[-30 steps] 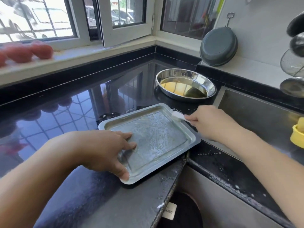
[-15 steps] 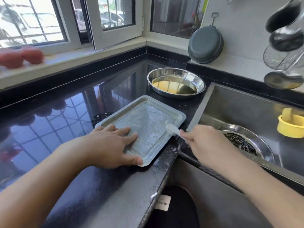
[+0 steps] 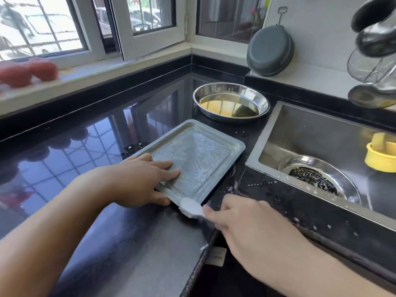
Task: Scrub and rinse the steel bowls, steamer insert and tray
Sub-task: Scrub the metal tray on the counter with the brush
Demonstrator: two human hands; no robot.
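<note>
Item one: my left hand [image 3: 139, 179], fingers laid straight and flat on the soapy floor of the steel tray [image 3: 199, 155], thumb hooked at the tray's near rim, pressing it down.

Item two: the tray itself, rectangular, lying flat on the black surface [image 3: 75, 151], its right corner close to the edge of the sink [image 3: 304, 133]; a film of suds streaks its inside.

Item three: my right hand [image 3: 248, 224], fingers curled round the handle of a white brush [image 3: 190, 207]; the brush head, thick with foam, sits at the tray's near corner, touching its rim as far as I can see.

Item four: a round steel bowl [image 3: 231, 101] beyond the tray, apart from it, standing on the same surface beside the sink, with yellowish liquid in its bottom.

Item five: inside the sink, a drain strainer [image 3: 312, 181] and a yellow holder [image 3: 379, 155] at the right wall.

Item six: a dark lidded pan [image 3: 270, 52] leaning against the wall behind the bowl; red tomatoes [image 3: 27, 71] on the window sill at left.
</note>
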